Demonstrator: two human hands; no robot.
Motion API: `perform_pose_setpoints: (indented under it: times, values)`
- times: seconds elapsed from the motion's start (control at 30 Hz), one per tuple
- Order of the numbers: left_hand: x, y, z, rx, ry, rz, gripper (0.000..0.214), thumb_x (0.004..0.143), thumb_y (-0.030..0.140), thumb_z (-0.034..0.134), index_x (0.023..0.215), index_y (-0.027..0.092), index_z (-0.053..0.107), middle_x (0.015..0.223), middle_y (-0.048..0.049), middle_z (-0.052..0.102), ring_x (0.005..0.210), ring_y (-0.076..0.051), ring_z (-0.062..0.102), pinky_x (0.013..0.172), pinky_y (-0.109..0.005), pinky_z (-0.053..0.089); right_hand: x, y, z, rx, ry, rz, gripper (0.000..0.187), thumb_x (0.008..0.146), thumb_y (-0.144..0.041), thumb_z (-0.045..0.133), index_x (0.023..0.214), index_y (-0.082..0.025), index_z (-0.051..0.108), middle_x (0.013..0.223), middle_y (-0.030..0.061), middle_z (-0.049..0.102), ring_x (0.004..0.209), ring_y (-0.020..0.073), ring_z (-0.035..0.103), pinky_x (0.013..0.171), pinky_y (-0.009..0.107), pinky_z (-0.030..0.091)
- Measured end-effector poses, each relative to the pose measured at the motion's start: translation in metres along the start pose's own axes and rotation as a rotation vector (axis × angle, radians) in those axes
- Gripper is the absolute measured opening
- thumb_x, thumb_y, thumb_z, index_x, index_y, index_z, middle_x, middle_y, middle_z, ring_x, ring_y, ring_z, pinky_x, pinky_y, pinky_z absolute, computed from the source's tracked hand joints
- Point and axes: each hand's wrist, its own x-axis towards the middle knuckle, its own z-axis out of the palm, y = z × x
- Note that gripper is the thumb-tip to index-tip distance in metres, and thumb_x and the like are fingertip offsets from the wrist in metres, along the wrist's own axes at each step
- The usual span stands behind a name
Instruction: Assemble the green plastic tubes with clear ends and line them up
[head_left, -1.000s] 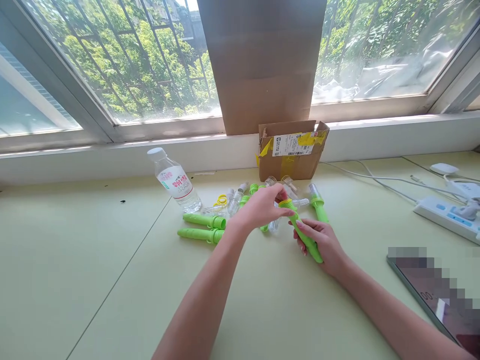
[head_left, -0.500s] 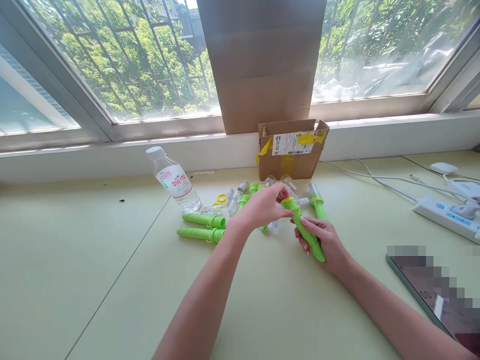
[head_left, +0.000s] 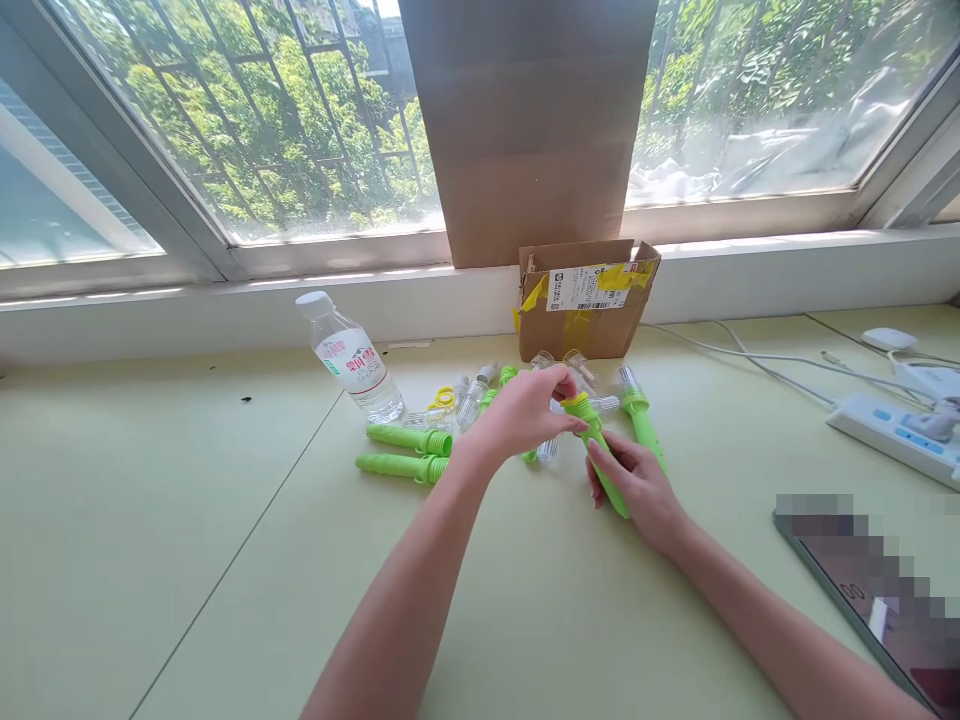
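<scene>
My right hand (head_left: 641, 490) is wrapped around a green plastic tube (head_left: 615, 497) with a threaded upper end, held tilted above the table. A yellow ring (head_left: 577, 399) sits at the tube's top. My left hand (head_left: 529, 405) closes its thumb and fingers about that ring; some fingertips are hidden. Just right of the held tube lies another green tube with a clear cap (head_left: 636, 400). Two more green tubes, an upper one (head_left: 405, 438) and a lower one (head_left: 394, 466), lie left of my left forearm. Clear caps (head_left: 471, 402) and yellow rings (head_left: 444, 397) lie behind my left hand.
A water bottle (head_left: 358, 365) stands at the back left. An open cardboard box (head_left: 577, 330) is against the window wall. To the right are a power strip (head_left: 892, 432) with white cables (head_left: 780, 355) and a phone (head_left: 847, 590).
The lower end of the held green tube has swung left and my right hand has shifted slightly left along with it. My left hand stays at the yellow ring.
</scene>
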Motion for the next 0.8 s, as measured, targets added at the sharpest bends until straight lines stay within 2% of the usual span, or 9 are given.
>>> perform_pose_setpoints:
  times: [0.17,0.27,0.4,0.53,0.67,0.8]
  values:
    - [0.0020,0.0060,0.0042,0.063,0.003,-0.012,0.029,0.075,0.041,0.067,0.090,0.020,0.054,0.094,-0.0015,0.065,0.092,-0.018,0.060,0.074,-0.029,0.047,-0.0028,0.0021,0.0013,0.024,0.067,0.050,0.032,0.088,-0.052,0.050,0.089,-0.021,0.058,0.053,-0.0045,0.044,0.041,0.0095,0.039,0.035,0.022,0.030]
    - [0.0023,0.0059,0.0055,0.090,-0.013,-0.012,0.032,0.074,0.043,0.067,0.092,0.021,0.053,0.096,-0.0024,0.065,0.094,-0.020,0.059,0.074,-0.029,0.047,-0.0032,0.0032,0.0001,0.073,0.068,0.062,0.031,0.087,-0.051,0.052,0.085,-0.020,0.056,0.051,-0.0043,0.046,0.039,0.0093,0.039,0.034,0.022,0.030]
    - [0.0013,0.0031,0.0044,0.078,-0.031,0.001,0.029,0.074,0.037,0.068,0.092,0.021,0.053,0.097,-0.0019,0.064,0.095,-0.019,0.059,0.073,-0.027,0.047,-0.0019,0.0012,-0.0013,0.125,0.061,0.097,0.031,0.086,-0.051,0.053,0.084,-0.020,0.056,0.051,-0.0036,0.049,0.039,0.0094,0.040,0.033,0.021,0.032]
    - [0.0020,0.0028,0.0054,0.062,-0.023,-0.001,0.025,0.075,0.036,0.067,0.090,0.020,0.054,0.095,-0.0024,0.066,0.095,-0.019,0.060,0.074,-0.027,0.047,-0.0009,-0.0007,-0.0025,0.138,0.064,0.123,0.034,0.085,-0.052,0.054,0.096,-0.020,0.057,0.050,-0.0042,0.050,0.037,0.0092,0.039,0.032,0.021,0.031]
    - [0.0027,0.0050,0.0062,0.058,0.000,-0.010,0.026,0.075,0.037,0.068,0.089,0.021,0.054,0.097,-0.0023,0.067,0.095,-0.019,0.061,0.075,-0.027,0.048,-0.0004,0.0002,-0.0030,0.119,0.125,0.153,0.044,0.074,-0.046,0.071,0.106,-0.023,0.051,0.051,-0.0066,0.052,0.036,0.0094,0.039,0.030,0.020,0.029]
    - [0.0016,0.0053,0.0046,0.080,-0.014,0.010,0.027,0.074,0.034,0.069,0.093,0.021,0.054,0.099,-0.0019,0.066,0.097,-0.019,0.060,0.077,-0.028,0.048,0.0008,0.0013,-0.0044,0.156,0.112,0.150,0.035,0.073,-0.044,0.072,0.094,-0.022,0.053,0.057,-0.0038,0.057,0.036,0.0089,0.041,0.030,0.020,0.029]
